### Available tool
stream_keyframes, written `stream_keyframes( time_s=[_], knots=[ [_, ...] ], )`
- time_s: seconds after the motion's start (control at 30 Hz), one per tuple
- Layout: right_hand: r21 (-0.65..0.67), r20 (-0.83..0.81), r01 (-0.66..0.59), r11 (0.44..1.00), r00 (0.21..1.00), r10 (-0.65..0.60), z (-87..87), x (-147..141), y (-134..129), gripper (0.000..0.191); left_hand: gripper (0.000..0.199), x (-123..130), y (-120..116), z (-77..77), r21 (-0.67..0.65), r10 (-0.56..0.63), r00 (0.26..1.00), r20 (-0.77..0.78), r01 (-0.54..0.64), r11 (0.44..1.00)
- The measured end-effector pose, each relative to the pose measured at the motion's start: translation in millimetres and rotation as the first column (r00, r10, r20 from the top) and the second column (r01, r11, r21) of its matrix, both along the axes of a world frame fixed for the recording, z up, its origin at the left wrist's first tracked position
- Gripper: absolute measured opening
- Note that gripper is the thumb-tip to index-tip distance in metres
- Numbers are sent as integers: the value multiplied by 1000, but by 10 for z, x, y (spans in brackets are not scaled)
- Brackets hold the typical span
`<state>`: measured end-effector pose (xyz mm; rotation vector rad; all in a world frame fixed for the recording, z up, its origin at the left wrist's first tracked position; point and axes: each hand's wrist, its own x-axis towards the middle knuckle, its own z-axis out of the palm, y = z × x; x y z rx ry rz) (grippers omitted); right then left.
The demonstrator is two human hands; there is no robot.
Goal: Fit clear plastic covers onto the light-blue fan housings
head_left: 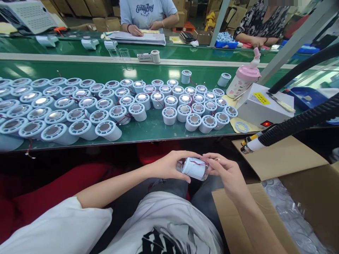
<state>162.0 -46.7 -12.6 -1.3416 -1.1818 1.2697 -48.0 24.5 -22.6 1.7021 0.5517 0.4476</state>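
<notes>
Above my lap, my left hand (176,165) is wrapped round one end of a light blue cylinder (195,168) that lies on its side in the air. A thin dark red wire runs along its upper side. At the cylinder's other end, the fingers of my right hand (221,165) are pinched together by the wire, with a small pale tip showing above them. Many similar light blue cylinders (169,112) stand upright in rows on the green table (148,131) in front, some with red wires.
An open cardboard box (265,218) with clear plastic parts is at the right. Above it hang a black hose (296,121) and a tool tip. A grey box (265,106) and pink cup (242,83) stand behind. Two people sit across the table.
</notes>
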Motion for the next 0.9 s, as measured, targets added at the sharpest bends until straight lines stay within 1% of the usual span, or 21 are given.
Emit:
stream_keyframes(
  time_s=[0.03,0.07,0.1,0.13,0.17,0.2,0.23,0.27,0.37,0.47,0.6,0.7,0.9],
  knots=[
    [20,-23,-27,999,999,28,-9,22,-12,25,70,7,-11,14,-69,13,1000,12,-12,998],
    [64,8,-70,995,998,70,-16,42,-28,15,70,14,-23,32,-133,36,999,21,-33,991],
    [126,88,-122,985,990,111,-22,58,-48,16,69,20,-35,50,-199,59,998,26,-53,979],
    [187,194,-170,967,972,134,-27,71,-71,27,69,25,-45,68,-266,75,997,26,-66,962],
    [237,303,-212,948,943,135,-31,81,-94,38,69,27,-55,84,-325,81,997,21,-70,943],
    [274,392,-239,931,912,119,-36,87,-117,42,71,27,-62,98,-366,77,997,15,-67,928],
    [300,447,-254,920,889,100,-40,93,-138,42,72,24,-68,108,-381,67,998,11,-58,923],
    [315,465,-262,912,880,92,-44,97,-158,40,73,19,-72,117,-371,53,999,10,-45,927],
    [277,410,-270,922,901,141,-45,112,-200,38,74,1,-78,134,-252,28,999,34,-18,968],
    [196,294,-251,948,937,187,-30,125,-222,40,76,-12,-88,146,-174,3,998,68,9,985],
    [99,182,-243,965,958,223,-5,138,-236,41,75,-25,-110,155,-116,-22,997,79,31,993],
    [33,107,-230,973,968,226,1,153,-243,42,75,-34,-123,166,-90,-25,997,72,31,995],
    [-44,-27,-223,974,975,222,5,162,-246,41,72,-40,-128,206,-66,-46,995,88,52,996]
  ],
)
